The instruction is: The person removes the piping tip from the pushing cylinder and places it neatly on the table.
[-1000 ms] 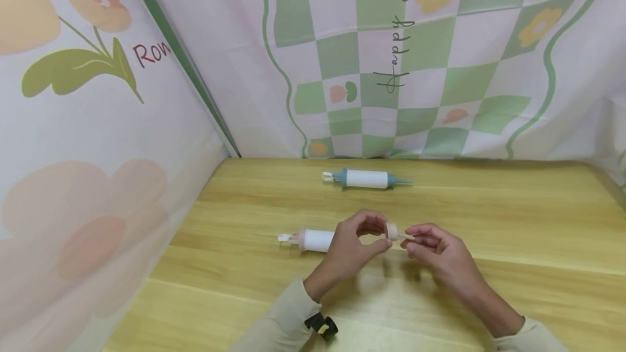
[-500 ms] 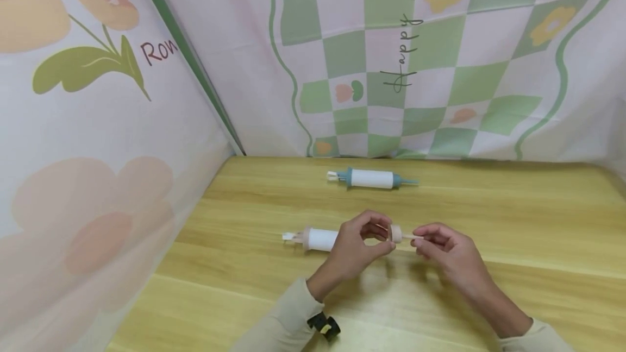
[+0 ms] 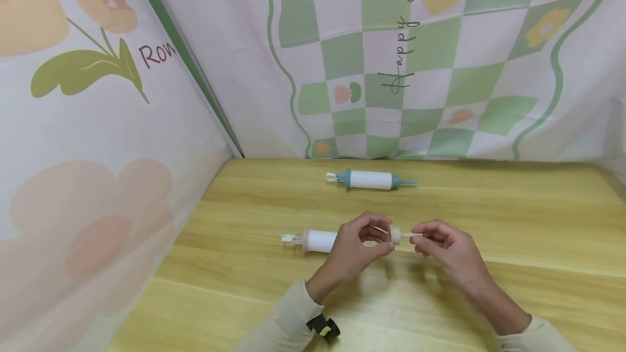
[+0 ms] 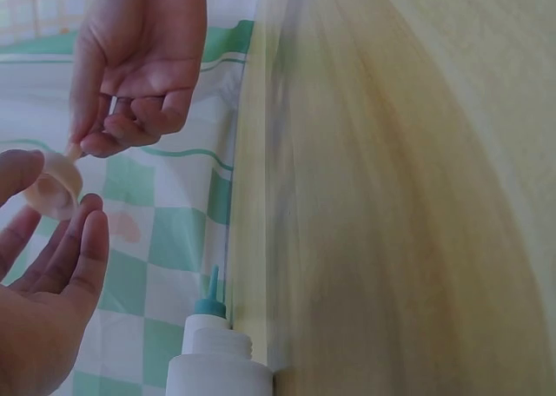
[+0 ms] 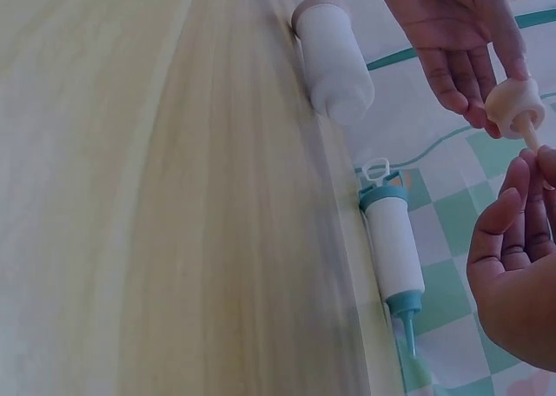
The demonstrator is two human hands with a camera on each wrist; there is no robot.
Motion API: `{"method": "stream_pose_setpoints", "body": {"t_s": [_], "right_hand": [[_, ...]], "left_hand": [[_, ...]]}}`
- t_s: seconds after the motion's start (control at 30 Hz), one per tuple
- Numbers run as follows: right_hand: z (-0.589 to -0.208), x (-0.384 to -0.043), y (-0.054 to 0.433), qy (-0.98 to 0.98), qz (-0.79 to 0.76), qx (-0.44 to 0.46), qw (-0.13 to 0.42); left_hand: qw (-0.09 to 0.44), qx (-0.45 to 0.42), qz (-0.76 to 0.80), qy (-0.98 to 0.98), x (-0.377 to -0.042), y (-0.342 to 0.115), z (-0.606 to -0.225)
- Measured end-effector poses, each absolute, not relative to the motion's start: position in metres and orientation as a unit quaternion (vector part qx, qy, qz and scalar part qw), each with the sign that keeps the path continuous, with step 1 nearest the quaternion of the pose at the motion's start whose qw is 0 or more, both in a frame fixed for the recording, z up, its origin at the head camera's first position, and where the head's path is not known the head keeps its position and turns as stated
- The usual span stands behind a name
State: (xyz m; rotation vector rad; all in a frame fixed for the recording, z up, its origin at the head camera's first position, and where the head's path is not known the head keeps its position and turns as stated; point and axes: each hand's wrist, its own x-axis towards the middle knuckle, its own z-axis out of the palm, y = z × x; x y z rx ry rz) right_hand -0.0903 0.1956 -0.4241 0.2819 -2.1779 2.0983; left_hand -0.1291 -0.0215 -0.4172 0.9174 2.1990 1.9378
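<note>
In the head view my left hand (image 3: 353,247) holds a beige nozzle cap (image 3: 395,235) by its wide rim, between thumb and fingers. Its hollow side faces left, as the left wrist view shows of the cap (image 4: 54,186). From the narrow side a thin beige spout (image 3: 407,234) points right, its end pinched by the thumb and fingertips of my right hand (image 3: 452,251). Partly behind the left hand lies a white syringe barrel (image 3: 320,241) with a beige collar and white handle. Its capless threaded neck (image 4: 230,342) shows in the left wrist view.
Farther back on the wooden table (image 3: 513,211) lies a second syringe (image 3: 370,180), white with blue-green ends and its spout pointing right. A checked green-and-white cloth (image 3: 381,118) hangs along the back edge, and a flowered cloth (image 3: 98,134) stands at the left.
My right fingertips have moved slightly right, away from the cap's wide part, so more of the spout shows. The left hand keeps its hold, and the head view has shifted a little.
</note>
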Motion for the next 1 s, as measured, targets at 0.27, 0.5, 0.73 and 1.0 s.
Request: {"method": "stream_pose_setpoints", "body": {"t_s": [0.27, 0.5, 0.73, 1.0], "right_hand": [[-0.424, -0.091, 0.190, -0.703, 0.704, 0.088, 0.048], [-0.422, -0.092, 0.186, -0.708, 0.699, 0.088, 0.048], [-0.420, -0.092, 0.184, -0.721, 0.686, 0.087, 0.048], [-0.420, -0.093, 0.181, -0.726, 0.681, 0.084, 0.050]], "left_hand": [[0.052, 0.282, 0.636, 0.717, -0.129, -0.021, -0.416], [0.058, 0.268, 0.644, 0.714, -0.128, -0.021, -0.416], [0.058, 0.271, 0.647, 0.710, -0.129, -0.021, -0.419], [0.056, 0.267, 0.650, 0.709, -0.130, -0.020, -0.419]]}}
